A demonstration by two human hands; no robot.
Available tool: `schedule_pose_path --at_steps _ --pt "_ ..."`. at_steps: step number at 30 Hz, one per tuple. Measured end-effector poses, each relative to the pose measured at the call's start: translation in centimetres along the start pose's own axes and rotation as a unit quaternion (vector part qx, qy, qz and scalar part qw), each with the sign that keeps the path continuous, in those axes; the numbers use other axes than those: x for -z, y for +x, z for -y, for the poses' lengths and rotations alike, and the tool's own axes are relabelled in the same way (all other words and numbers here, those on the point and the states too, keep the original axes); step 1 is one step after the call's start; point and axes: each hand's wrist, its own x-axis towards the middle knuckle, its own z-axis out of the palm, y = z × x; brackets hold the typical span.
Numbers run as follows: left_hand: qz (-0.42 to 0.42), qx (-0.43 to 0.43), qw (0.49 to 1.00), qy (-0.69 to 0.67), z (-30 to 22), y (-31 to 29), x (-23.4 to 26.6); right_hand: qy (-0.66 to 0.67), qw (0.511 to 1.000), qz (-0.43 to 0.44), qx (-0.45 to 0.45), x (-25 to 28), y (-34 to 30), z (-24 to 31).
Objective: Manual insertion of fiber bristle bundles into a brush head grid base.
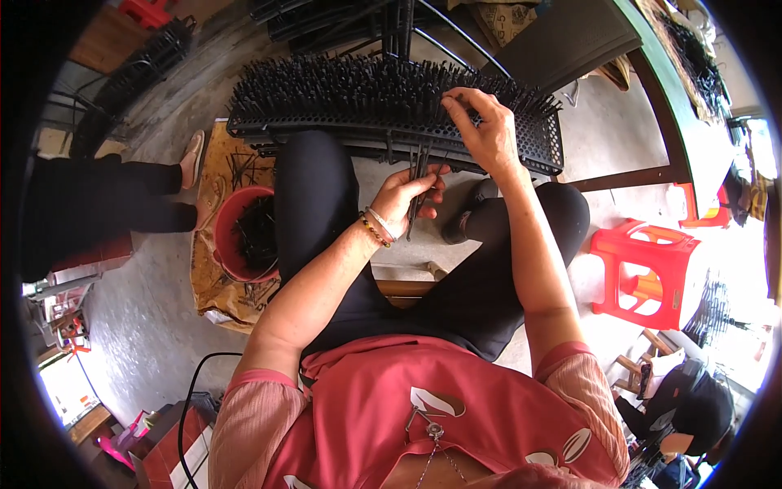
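Observation:
A long black perforated rack (538,134) stands across my knees, packed with thin black rods (350,85) standing upright. My left hand (407,196) is closed around a small bundle of loose black rods (418,183), just in front of the rack's near edge. Over the right half of the rack, my right hand (486,130) has its thumb and forefinger pinched together among the rod tops. What sits between those fingertips blends into the dark rods behind. By my left knee, a red bucket (224,236) holds more black rods.
The bucket rests on brown sacking (204,281) with scattered rods. Another person's dark-trousered legs (122,196) are at the left. A red plastic stool (643,269) stands right, below a green-edged table (676,98). A dark panel (562,41) leans behind the rack.

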Motion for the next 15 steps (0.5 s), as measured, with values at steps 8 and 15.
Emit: schedule_pose_path --at_steps 8,15 --pt "-0.001 0.004 1.000 0.008 0.03 -0.08 -0.09 0.010 0.999 0.000 -0.036 0.14 0.00 -0.34" --pt "0.000 0.005 1.000 0.011 0.08 -0.12 -0.13 0.032 0.998 0.028 -0.036 0.31 0.10 -0.22"
